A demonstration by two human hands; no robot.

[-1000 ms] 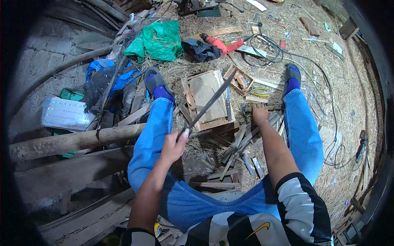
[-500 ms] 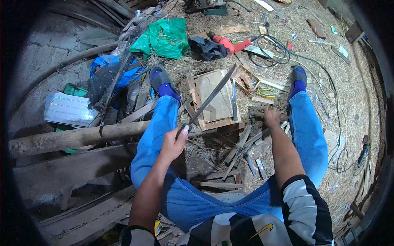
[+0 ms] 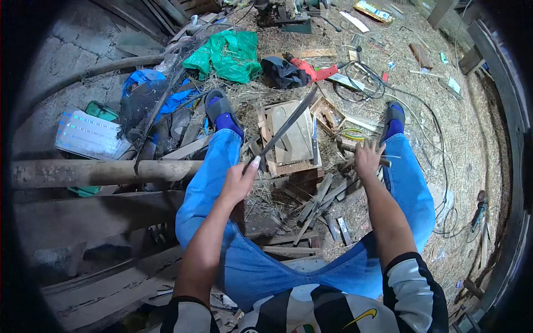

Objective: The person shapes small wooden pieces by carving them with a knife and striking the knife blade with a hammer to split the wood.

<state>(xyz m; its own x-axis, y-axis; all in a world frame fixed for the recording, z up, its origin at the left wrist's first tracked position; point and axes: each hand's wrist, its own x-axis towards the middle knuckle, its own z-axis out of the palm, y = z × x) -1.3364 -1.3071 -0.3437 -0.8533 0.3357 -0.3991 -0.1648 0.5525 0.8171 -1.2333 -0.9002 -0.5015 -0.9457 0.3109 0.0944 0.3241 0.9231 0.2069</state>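
My left hand [image 3: 241, 180] is closed round the handle of a long dark blade [image 3: 288, 123], which points up and to the right over a wooden board [image 3: 290, 144]. Near my right foot, my right hand [image 3: 367, 159] is over some wood pieces, its fingers spread; a thin stick shows beside it. A knife [image 3: 315, 145] with a dark handle lies along the board's right edge. Just beyond my right hand are a small wooden box [image 3: 322, 123] with scraps in it and a yellow-green loop [image 3: 352, 134].
A red drill [image 3: 313, 71] with a black cable lies beyond the box, beside a green plastic bag [image 3: 227, 57]. A thick pole [image 3: 105, 173] runs along the left. Wood scraps [image 3: 316, 202] lie between my legs. A dark tool [image 3: 479, 211] lies at the right.
My right hand has lifted slightly and its fingers have spread. The blade stays in my left hand, and its tip now overlaps the drill in view. The view has shifted a little.
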